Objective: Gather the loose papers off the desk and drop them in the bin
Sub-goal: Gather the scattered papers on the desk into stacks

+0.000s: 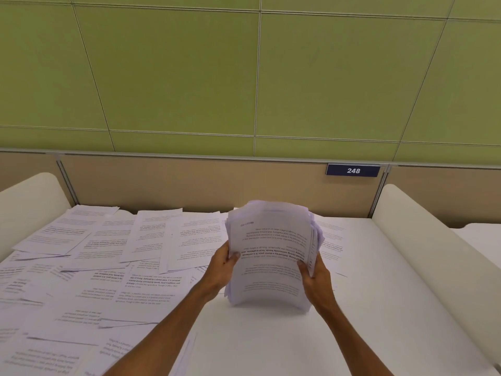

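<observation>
A thick stack of printed white papers (pixel 271 251) stands upright above the desk, slightly right of centre, its lower edge near the desk top. My left hand (pixel 221 270) grips its left edge and my right hand (pixel 315 275) grips its right edge, thumbs on the front sheet. Several loose printed sheets (pixel 108 256) lie overlapping over the left half of the white desk (pixel 271 343). More sheets (pixel 330 237) show behind the stack at the back right. No bin is in view.
White curved side dividers rise at the left (pixel 29 196) and the right (pixel 423 240) of the desk. A beige partition (pixel 189 183) closes the back, with a blue plate reading 248 (pixel 353 170). Green wall panels stand above it.
</observation>
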The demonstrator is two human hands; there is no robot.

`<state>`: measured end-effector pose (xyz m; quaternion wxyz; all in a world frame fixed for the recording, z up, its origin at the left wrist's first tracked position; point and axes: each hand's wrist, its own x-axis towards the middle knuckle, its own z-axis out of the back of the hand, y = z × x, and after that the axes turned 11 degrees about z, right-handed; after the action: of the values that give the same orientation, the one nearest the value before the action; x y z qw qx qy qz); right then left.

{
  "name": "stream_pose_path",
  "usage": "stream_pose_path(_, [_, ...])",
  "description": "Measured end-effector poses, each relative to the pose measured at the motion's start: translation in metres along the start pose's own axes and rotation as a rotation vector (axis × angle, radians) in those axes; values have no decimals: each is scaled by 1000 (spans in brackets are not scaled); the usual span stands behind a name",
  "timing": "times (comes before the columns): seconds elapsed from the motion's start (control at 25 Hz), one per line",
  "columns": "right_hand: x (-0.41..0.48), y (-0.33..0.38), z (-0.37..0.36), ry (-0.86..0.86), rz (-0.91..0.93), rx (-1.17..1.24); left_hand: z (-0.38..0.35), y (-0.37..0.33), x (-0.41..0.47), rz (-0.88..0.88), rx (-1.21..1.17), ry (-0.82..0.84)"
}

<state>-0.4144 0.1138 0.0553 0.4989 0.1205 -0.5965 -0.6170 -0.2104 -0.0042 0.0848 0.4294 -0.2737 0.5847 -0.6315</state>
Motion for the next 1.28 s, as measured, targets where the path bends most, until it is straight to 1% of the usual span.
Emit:
stream_pose_path(0.08, [5, 2, 13, 62, 19, -2, 13, -2, -2, -13, -15, -2])
stream_pose_path(0.12, [10, 4, 21, 130, 11, 35, 20, -4, -3, -13, -26, 7])
stream_pose_path(0.2, [20, 12, 34, 325, -75, 242, 35, -7, -3, 62, -54, 55])
stream_pose_path(0.24, [23, 15, 38, 418, -159, 345, 42, -5, -3, 143, -86, 113])
stream_pose_path(0.32, [23, 12, 40, 538, -334, 449, 55, 7, -4, 330, -159, 308])
stream_pose_path(0.4, [16, 1, 34, 577, -475, 491, 64, 28, -4, 443, -242, 481])
stream_pose_path(0.48, [5, -14, 23, 575, -578, 517, 69, 48, -4, 507, -300, 546])
stream_pose_path(0.56, [-5, -24, 11, 561, -638, 508, 70, 65, -2, 571, -283, 527])
stream_pose_path(0.6, [-8, -28, 5, 551, -659, 464, 71, 73, 0, 601, -268, 496])
stream_pose_path(0.68, [-11, -35, -2, 494, -666, 302, 75, 88, 5, 650, -261, 433])
stream_pose_path(0.72, [-11, -40, -3, 430, -655, 222, 78, 96, 8, 668, -269, 401])
stream_pose_path(0.8, [-8, -50, 1, 241, -609, 65, 86, 108, 16, 689, -313, 348])
stream_pose_path(0.88, [-1, -60, 11, 79, -567, -189, 95, 114, 25, 698, -381, 331])
stream_pose_path(0.96, [7, -74, 26, -36, -602, -434, 106, 116, 34, 689, -402, 342])
stream_pose_path(1.04, [14, -86, 41, -118, -699, -578, 117, 114, 43, 674, -388, 358])
stream_pose_path(1.16, [29, -101, 58, -169, -807, -682, 137, 116, 54, 662, -382, 401])
stream_pose_path(1.28, [50, -112, 62, -168, -844, -642, 154, 121, 59, 649, -403, 460])
